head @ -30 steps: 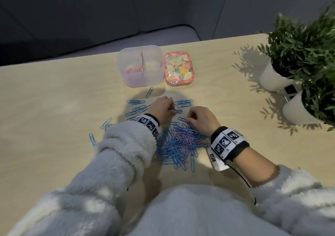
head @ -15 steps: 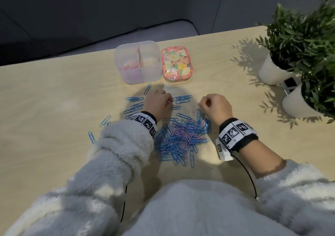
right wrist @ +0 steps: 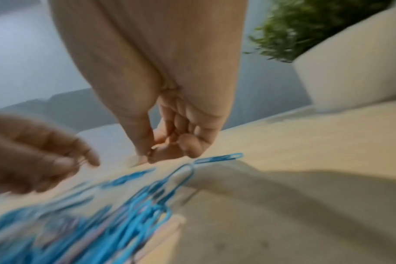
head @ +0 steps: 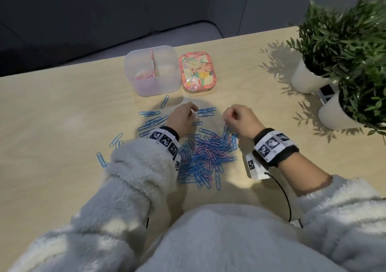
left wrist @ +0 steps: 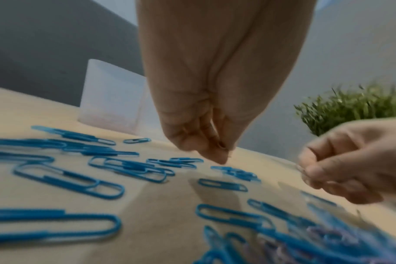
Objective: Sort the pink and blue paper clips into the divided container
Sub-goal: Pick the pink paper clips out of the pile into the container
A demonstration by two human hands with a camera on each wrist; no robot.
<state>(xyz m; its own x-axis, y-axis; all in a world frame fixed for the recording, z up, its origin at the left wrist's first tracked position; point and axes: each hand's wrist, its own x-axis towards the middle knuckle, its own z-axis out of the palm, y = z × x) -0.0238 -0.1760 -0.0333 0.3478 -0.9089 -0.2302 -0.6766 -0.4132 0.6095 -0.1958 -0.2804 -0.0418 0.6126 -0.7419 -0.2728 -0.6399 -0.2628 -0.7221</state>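
pale wood bench (head: 52, 109), dark wall behind, two potted plants (head: 342, 42) at right. left hand (head: 182, 118) fingers pinching a pale clip; right hand (head: 242, 120) fingers curled, pinching something small, unclear what.

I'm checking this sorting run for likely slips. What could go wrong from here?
The right hand is lifting out of the mixed pile with blue clips dangling below it; tangled ones may drop or land in the wrong side of the divided container, whose left side holds pink clips.

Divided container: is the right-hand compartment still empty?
Looks empty: the divided container shows pink clips only left of its divider; its frosted wall leaves some doubt.
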